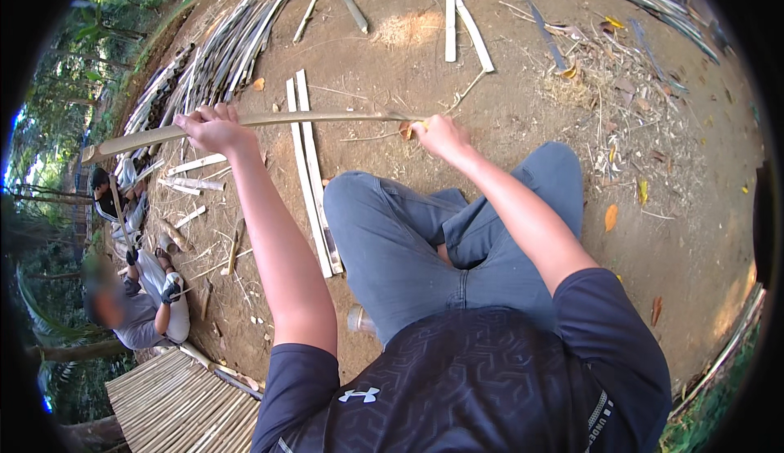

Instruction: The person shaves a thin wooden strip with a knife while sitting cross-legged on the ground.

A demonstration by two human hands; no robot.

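- Above the person's bent knees, a long bamboo strip (269, 120) runs nearly level across the view, pale tan and slightly bowed.
- At the left, the left hand (214, 129) is wrapped fully round the strip, knuckles up, so the long piece probably stays steady while its free end juts out past the fist toward the stacked canes.
- Over the right knee, the right hand (439, 135) is closed in a fist at the strip's other end, where the bamboo narrows to a thin tip; something small and yellowish shows at the fingers, but I cannot tell whether it is a tool or a sliver.
- Held well apart, the two hands keep the strip off the ground, likely so its length can be worked without dragging in the dirt.
- Under the strip, two flat split slats (309, 171) lie side by side on the bare earth, whitish and straight-edged, close to the left knee.
- Farther up and left, a pile of bamboo poles (214, 59) lies in a loose fan, grey-green and round.
- On the right, dry shavings (616, 98) and leaves litter the brown soil.
- Down the left edge, a seated person (139, 306) in dark gloves sits beside a woven bamboo panel (184, 408), its slats ribbed and close-set.
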